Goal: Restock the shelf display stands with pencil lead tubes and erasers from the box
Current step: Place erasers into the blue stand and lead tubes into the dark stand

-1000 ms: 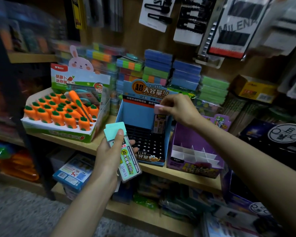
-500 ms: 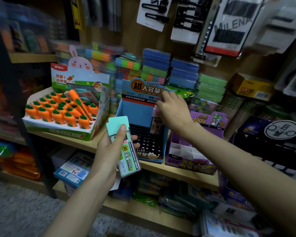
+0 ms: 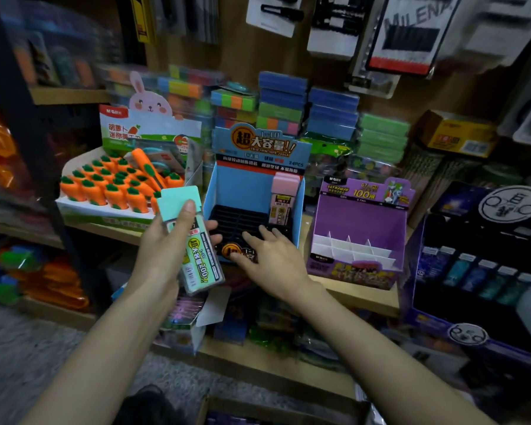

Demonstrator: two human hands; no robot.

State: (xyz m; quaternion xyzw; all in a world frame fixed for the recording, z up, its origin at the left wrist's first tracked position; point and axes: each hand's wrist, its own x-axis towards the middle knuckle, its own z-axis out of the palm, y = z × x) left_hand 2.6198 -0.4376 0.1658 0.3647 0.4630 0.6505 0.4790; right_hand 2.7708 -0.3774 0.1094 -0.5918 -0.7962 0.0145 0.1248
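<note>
Left hand (image 3: 163, 253) grips a mint-capped lead tube (image 3: 201, 262), thumb laid across the cap, holding it tilted just right of the carrot tray (image 3: 120, 191) and in front of the blue stand (image 3: 246, 191). That stand's black grid (image 3: 239, 219) looks almost bare. To seat this tube well, I would turn it upright, cap on top, line its foot up with a back-row slot and press straight down, filling along the row so later tubes are not reached over. Further right, the right hand (image 3: 276, 256) is wide, fingers straight and spread over the stand's front lip, holding nothing; whether it touches the card I cannot tell. It could steady the stand there. Behind it a pink-capped tube (image 3: 282, 204) stands upright in the back right corner. Next comes the purple stand (image 3: 362, 210), its white dividers showing no stock. Hard to make out: whether a second tube hides behind the mint one, and what the box (image 3: 288, 404), cut off by the bottom edge, contains.
</note>
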